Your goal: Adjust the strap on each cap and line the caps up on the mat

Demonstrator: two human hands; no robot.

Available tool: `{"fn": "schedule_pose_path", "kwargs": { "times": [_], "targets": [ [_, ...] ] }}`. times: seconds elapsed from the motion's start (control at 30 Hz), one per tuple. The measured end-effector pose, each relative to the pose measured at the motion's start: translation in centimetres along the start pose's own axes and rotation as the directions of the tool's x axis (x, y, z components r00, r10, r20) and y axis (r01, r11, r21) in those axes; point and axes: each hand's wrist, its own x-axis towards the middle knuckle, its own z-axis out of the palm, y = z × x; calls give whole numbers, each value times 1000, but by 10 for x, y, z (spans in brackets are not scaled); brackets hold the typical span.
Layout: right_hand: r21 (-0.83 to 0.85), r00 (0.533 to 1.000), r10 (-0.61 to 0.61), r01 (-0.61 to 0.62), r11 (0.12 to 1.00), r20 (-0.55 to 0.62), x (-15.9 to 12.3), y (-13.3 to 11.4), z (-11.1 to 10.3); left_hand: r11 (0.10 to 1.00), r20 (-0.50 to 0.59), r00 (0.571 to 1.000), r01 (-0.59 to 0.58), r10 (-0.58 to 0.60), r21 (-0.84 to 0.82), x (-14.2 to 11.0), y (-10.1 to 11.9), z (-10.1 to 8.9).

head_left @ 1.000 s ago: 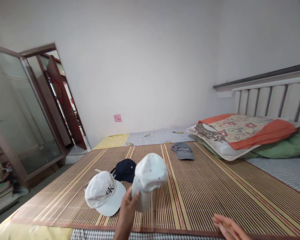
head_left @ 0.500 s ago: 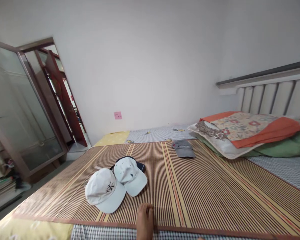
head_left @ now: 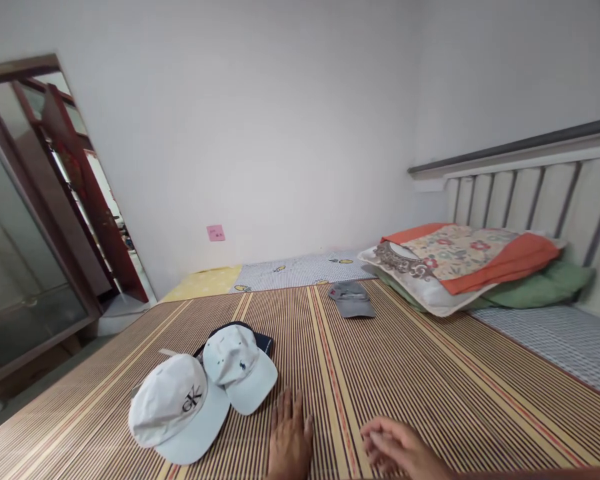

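Note:
Palm down on the striped bamboo mat [head_left: 410,373], my left hand [head_left: 290,437] has its fingers stretched forward and holds nothing. Its fingertips are close to the brim of a white cap with a small dark logo [head_left: 240,370]. Left of that lies a larger white cap with "CK" lettering [head_left: 180,407], their edges overlapping. A dark navy cap [head_left: 265,343] is mostly hidden behind them. My right hand [head_left: 400,445] is over the mat at the lower right, fingers loosely curved and apart, with nothing in it. Farther off sits a grey cap [head_left: 353,300].
At the right, a pillow with a floral and orange cover [head_left: 460,263] rests on green bedding [head_left: 535,287] by a slatted headboard [head_left: 525,193]. Behind the bed is a white wall with a pink plate [head_left: 215,233]. A doorway with a red door [head_left: 90,193] stands at the left.
My left hand has opened from a curled shape and now lies flat. My right hand has come into view from the bottom edge. The view has turned slightly right; the caps lie unmoved.

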Motion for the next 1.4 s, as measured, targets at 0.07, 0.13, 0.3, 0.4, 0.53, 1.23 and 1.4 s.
{"fn": "schedule_pose_path", "kwargs": {
  "times": [0.07, 0.13, 0.3, 0.4, 0.53, 1.23, 1.4],
  "targets": [
    [110, 998, 26, -19, 994, -62, 32, -10, -19, 997, -38, 999, 16, -19, -75, 2, -2, 2],
    [259, 984, 73, -29, 965, -162, 69, -20, -38, 990, -25, 999, 42, -46, -138, 4, -4, 2],
    [440, 923, 129, 48, 897, -363, 162, -34, -73, 983, 26, 997, 82, -79, -166, 10, -9, 11],
    [498, 890, 165, 78, 864, -426, 209, -37, -82, 983, 1, 994, 108, -109, -147, 13, -12, 24],
    [542, 864, 185, 115, 833, -468, 254, -37, -86, 985, -17, 992, 122, -125, -124, 13, -14, 36],
    [650, 892, 260, 48, 758, -369, 125, 24, -24, 960, 16, 988, 155, -155, -235, 9, -5, 14],
    [523, 902, 273, -64, 850, -335, 32, 73, -7, 976, -50, 994, 87, -99, -198, 5, -7, 11]
  ]
}}
